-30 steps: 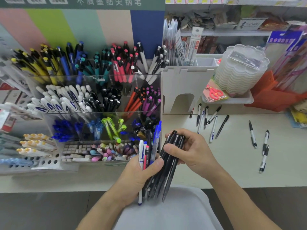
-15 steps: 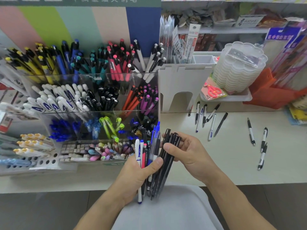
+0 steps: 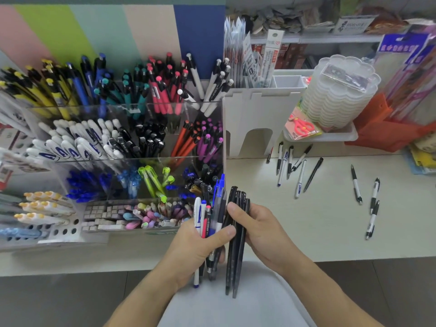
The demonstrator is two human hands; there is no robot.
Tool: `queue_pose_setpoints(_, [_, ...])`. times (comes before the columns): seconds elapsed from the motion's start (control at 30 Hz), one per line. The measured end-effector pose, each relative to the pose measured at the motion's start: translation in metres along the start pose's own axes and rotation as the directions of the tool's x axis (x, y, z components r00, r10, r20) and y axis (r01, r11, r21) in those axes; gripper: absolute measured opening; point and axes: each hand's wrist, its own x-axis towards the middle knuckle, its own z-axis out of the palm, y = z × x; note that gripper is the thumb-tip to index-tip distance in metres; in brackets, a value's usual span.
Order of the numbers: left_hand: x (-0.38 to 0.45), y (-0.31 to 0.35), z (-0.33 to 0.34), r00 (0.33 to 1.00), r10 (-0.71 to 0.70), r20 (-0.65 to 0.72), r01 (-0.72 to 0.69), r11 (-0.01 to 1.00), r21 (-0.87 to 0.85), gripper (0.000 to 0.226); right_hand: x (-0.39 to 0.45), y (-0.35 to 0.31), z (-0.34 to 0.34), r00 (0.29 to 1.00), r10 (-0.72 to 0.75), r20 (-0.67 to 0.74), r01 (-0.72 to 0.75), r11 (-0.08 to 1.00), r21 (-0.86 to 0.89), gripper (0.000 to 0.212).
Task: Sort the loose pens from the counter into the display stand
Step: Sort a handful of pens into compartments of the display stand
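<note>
In the right hand [image 3: 262,234], black pens [image 3: 236,246] stand upright, tips seemingly down.

A pale counter [image 3: 306,223] carries a clear tiered display stand [image 3: 132,156] at left and a white holder [image 3: 257,114] just beside it. Loose pens lie flat on the bare top: a cluster [image 3: 292,166] near the white holder and four more [image 3: 368,197] well apart at right
</note>
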Motion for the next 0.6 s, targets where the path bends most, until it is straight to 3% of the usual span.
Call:
queue_pose_setpoints(0.1, [0.000, 0.001, 0.001, 1.000, -0.014, 0.001, 0.014, 1.000, -0.014, 0.018, -0.001, 0.000, 0.002, 0.998, -0.026, 0.048, 0.027, 0.999, -0.018, 0.033])
queue_pose_setpoints(0.27, [-0.001, 0.003, 0.000, 1.000, 0.028, -0.009, -0.028, 0.999, -0.017, 0.024, -0.012, 0.000, 0.004, 0.989, 0.039, 0.141, -0.074, 0.965, 0.251, 0.026])
queue_pose_setpoints(0.33, [-0.001, 0.004, 0.003, 0.999, 0.012, -0.039, -0.012, 1.000, -0.007, 0.029, -0.013, 0.003, 0.006, 0.994, 0.066, 0.092, -0.093, 0.937, 0.337, 0.030])
queue_pose_setpoints(0.43, [0.002, 0.005, 0.004, 0.993, -0.057, -0.102, 0.050, 0.996, -0.071, 0.030, -0.007, 0.004, -0.002, 0.994, 0.045, -0.104, 0.006, 0.896, 0.443, 0.038])
queue_pose_setpoints(0.53, [0.004, 0.005, -0.001, 0.990, -0.118, -0.076, 0.114, 0.992, -0.051, 0.041, 0.002, -0.007, -0.017, 0.983, -0.006, -0.186, 0.113, 0.813, 0.571, 0.028])
queue_pose_setpoints(0.6, [0.003, 0.005, -0.003, 0.994, -0.110, -0.018, 0.110, 0.994, -0.002, 0.043, 0.006, -0.016, -0.027, 0.985, -0.010, -0.173, 0.095, 0.867, 0.489, 0.030])
